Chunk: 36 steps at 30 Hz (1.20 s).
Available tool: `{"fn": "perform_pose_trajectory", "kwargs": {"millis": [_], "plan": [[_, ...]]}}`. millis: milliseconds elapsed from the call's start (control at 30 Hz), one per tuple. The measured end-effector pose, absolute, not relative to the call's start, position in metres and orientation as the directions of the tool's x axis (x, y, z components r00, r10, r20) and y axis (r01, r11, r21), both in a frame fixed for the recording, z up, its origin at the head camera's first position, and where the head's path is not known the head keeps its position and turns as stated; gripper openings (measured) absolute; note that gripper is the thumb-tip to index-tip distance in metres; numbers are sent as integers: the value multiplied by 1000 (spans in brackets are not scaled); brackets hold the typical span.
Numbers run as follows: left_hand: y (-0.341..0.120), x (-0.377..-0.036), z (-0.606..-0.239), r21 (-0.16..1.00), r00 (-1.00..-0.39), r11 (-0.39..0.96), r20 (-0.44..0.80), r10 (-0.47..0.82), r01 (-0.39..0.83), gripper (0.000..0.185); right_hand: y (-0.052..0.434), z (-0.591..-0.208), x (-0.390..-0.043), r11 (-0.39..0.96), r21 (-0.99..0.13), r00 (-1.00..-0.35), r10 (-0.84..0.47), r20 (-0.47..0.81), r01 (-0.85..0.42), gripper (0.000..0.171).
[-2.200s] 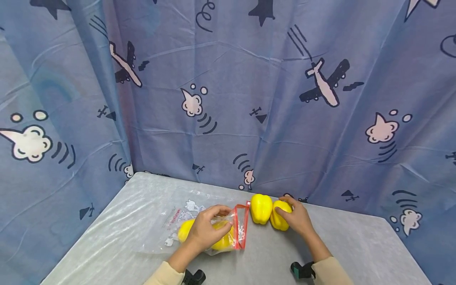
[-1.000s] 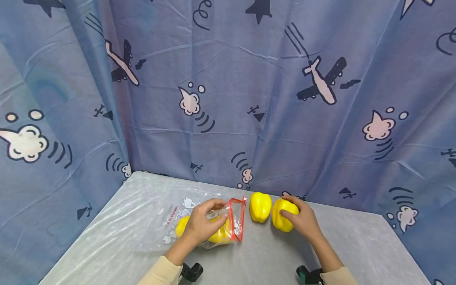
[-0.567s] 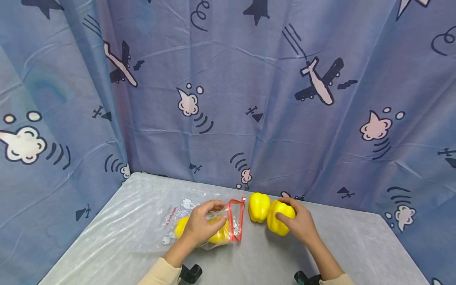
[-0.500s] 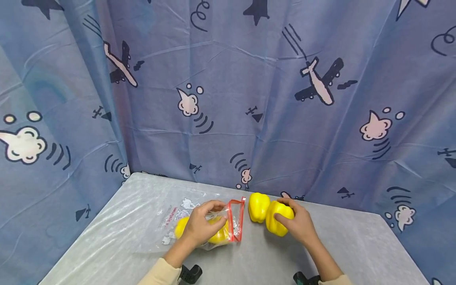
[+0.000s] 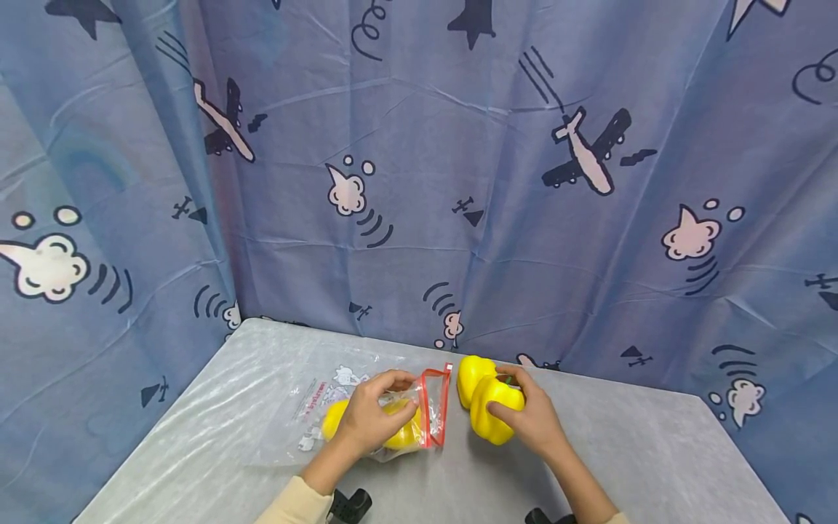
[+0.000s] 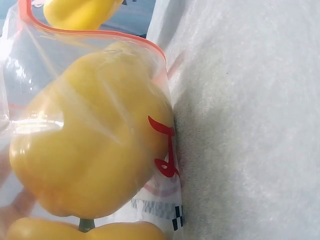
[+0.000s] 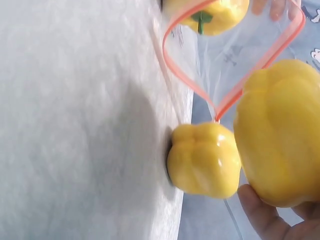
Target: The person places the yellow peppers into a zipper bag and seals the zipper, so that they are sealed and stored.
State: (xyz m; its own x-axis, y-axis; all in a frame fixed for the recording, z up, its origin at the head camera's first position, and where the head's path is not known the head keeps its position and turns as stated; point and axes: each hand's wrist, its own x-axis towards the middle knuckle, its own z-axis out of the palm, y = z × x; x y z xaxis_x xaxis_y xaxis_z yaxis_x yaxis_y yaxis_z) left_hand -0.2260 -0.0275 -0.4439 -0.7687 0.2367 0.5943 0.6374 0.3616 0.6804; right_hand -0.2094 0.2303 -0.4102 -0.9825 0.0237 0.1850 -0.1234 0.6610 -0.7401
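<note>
My left hand [image 5: 372,416] grips a clear zip bag [image 5: 262,429] near its red-edged mouth, which gapes toward the right. Inside the bag lie two yellow bell peppers, one under the hand [image 5: 406,434] and one farther left [image 5: 332,418]. The left wrist view shows the nearer bagged pepper [image 6: 90,135] through the plastic. With thumb and fingers, my right hand [image 5: 535,415] holds another yellow bell pepper [image 5: 491,416] to the right of the mouth. Behind it a further yellow pepper [image 5: 470,372] stands on the table, partly covered in the head view. The right wrist view shows the held pepper [image 7: 282,135] raised off the table.
A pale grey cloth-covered table [image 5: 641,451] lies below, backed closely by a blue printed curtain [image 5: 419,218]. The flat rear of the bag spreads over the table's left part. Black wrist mounts sit under both forearms.
The right hand has gripped the right-hand pepper, drawn it slightly right, then carried it left and toward me, in front of the standing pepper. The left hand stays on the bag.
</note>
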Motion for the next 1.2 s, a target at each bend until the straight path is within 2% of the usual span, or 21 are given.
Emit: {"fn": "perform_pose_trajectory", "kwargs": {"millis": [300,833,1200], "plan": [[-27,-226,-444,683,-766,349,598,237,641,29,215,-412,-205,600,-793,-985,49,163,-101,52],[-28,-227,-445,682,-770,361,591,240,636,28,201,-411,-201,665,-739,-989,-5,147,-113,57],[-27,-227,-446,690,-777,359,579,248,628,29,200,-416,-202,598,-796,-994,-11,109,-94,51]]}}
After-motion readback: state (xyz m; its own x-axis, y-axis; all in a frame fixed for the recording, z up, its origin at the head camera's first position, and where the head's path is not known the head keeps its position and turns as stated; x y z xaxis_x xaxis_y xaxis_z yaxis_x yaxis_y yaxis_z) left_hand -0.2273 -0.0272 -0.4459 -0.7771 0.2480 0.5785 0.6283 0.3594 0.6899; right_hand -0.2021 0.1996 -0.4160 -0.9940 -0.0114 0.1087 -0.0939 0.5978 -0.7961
